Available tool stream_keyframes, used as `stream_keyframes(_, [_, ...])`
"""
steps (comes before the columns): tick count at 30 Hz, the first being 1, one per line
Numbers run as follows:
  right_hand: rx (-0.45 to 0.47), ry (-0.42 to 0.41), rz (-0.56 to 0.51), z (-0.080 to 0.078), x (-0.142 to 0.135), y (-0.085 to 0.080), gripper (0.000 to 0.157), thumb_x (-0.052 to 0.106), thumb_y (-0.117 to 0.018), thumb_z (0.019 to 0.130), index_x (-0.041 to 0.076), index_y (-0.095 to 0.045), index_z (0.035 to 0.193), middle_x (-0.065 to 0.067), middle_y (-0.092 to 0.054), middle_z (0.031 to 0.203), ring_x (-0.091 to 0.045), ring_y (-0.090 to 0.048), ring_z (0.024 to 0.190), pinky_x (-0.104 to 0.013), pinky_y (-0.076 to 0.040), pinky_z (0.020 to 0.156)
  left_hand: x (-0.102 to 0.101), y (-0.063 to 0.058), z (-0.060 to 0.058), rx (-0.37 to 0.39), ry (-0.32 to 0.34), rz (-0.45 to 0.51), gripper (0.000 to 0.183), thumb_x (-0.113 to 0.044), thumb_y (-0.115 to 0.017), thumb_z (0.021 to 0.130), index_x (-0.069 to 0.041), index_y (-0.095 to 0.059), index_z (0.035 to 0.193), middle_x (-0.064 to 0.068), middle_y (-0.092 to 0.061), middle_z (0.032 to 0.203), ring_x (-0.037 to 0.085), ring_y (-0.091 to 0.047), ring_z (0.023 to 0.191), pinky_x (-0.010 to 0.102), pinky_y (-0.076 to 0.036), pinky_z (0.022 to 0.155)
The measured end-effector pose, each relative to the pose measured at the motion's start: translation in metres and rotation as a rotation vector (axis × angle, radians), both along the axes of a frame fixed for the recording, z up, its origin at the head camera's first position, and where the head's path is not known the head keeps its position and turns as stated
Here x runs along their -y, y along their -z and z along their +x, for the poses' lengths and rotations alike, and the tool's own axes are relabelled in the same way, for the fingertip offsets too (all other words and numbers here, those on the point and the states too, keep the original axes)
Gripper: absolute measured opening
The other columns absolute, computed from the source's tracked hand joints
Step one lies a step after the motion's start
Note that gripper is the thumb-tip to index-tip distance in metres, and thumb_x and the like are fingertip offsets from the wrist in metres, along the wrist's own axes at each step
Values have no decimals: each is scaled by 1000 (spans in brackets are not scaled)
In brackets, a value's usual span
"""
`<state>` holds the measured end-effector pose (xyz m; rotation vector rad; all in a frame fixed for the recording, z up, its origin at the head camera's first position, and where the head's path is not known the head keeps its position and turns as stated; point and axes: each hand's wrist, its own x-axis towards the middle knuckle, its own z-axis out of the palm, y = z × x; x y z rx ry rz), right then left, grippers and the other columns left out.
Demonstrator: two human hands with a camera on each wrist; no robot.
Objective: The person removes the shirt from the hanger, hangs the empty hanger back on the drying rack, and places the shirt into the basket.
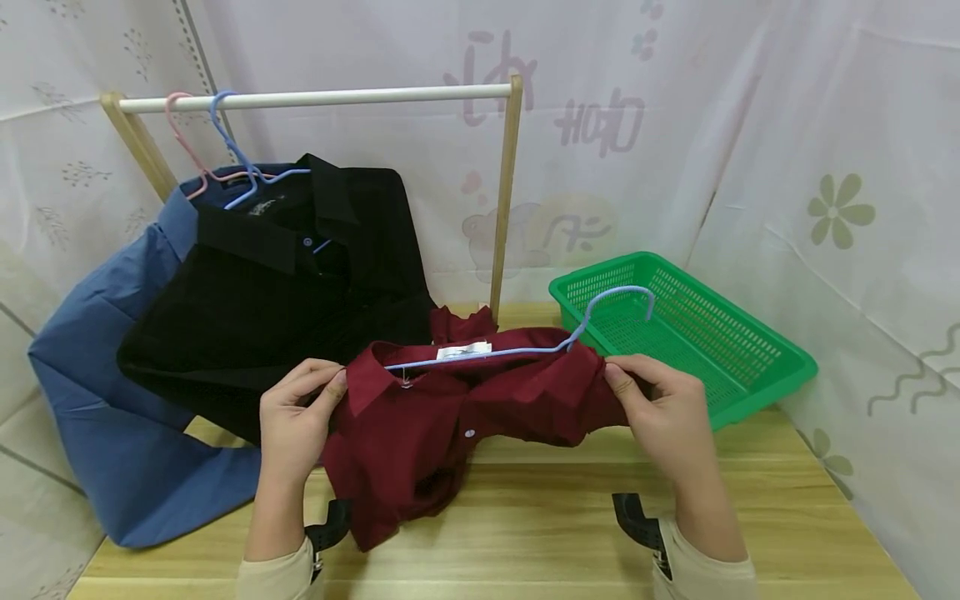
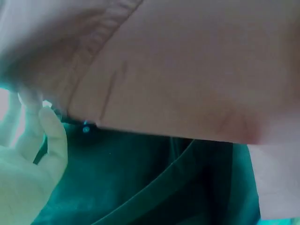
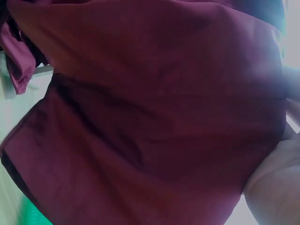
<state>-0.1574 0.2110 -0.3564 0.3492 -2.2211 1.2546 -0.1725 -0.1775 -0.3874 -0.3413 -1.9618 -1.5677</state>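
Note:
Both hands hold up a dark red shirt (image 1: 420,417) in the head view, with a light blue hanger (image 1: 517,354) inside its collar. The left hand (image 1: 300,417) pinches the shirt at the left shoulder between thumb and fingers. At the other shoulder, the right hand (image 1: 663,408) pinches the cloth the same way. The hanger's hook tilts up to the right, over the green basket's near side. A white label (image 1: 463,351) shows at the neck. Shirt cloth (image 3: 154,103) fills most of the right wrist view, with part of the right hand (image 3: 276,173) at its edge.
Behind stands a rack with a white rail (image 1: 322,97) and wooden posts. A black shirt (image 1: 270,292) on a blue hanger and a blue garment (image 1: 112,333) on a pink hanger hang at its left. A green basket (image 1: 765,354) sits on the wooden table (image 1: 540,533) at the right.

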Motion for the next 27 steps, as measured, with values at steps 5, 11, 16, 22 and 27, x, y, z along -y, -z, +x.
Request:
stream_keyframes(5, [63, 24, -89, 5, 3, -5, 11, 7, -67, 92, 6, -76, 99, 20, -69, 86, -1, -65, 70, -14, -52, 60, 0, 2, 0, 85, -32, 14, 11, -8, -68, 91, -5, -78, 93, -10, -70, 83, 7, -60, 73, 19, -46, 57])
stream_keyframes(11, [133, 69, -189, 6, 11, -6, 16, 12, -66, 94, 4, -75, 103, 22, -70, 87, -2, -67, 73, -16, -54, 64, -2, 7, -3, 272, 27, -248, 11, -21, -66, 95, -20, -77, 94, -6, -70, 85, 8, -60, 74, 22, -49, 62])
stream_keyframes(16, [162, 24, -183, 6, 17, -6, 17, 16, -64, 95, 7, -75, 105, 21, -71, 90, -3, -69, 78, -19, -56, 67, -8, 6, -2, 323, 42, -361, 12, -25, -65, 95, -25, -74, 102, -6, -72, 92, 7, -64, 82, 23, -53, 69])
stream_keyframes(22, [172, -27, -101, 5, 22, -2, 16, 18, -64, 96, 13, -75, 106, 15, -71, 95, -2, -69, 82, -22, -57, 68, -13, -5, 1, 192, -50, -93, 24, -25, -52, 102, -21, -66, 121, 4, -69, 95, 13, -65, 84, 19, -52, 78])
stream_keyframes(27, [204, -82, -64, 4, 28, 2, 20, 18, -61, 97, 10, -73, 112, -5, -73, 102, 0, -69, 85, -25, -58, 70, -15, -10, 2, 11, -61, 97, 30, -17, -42, 105, -6, -62, 125, 4, -66, 94, 15, -65, 82, 19, -54, 76])
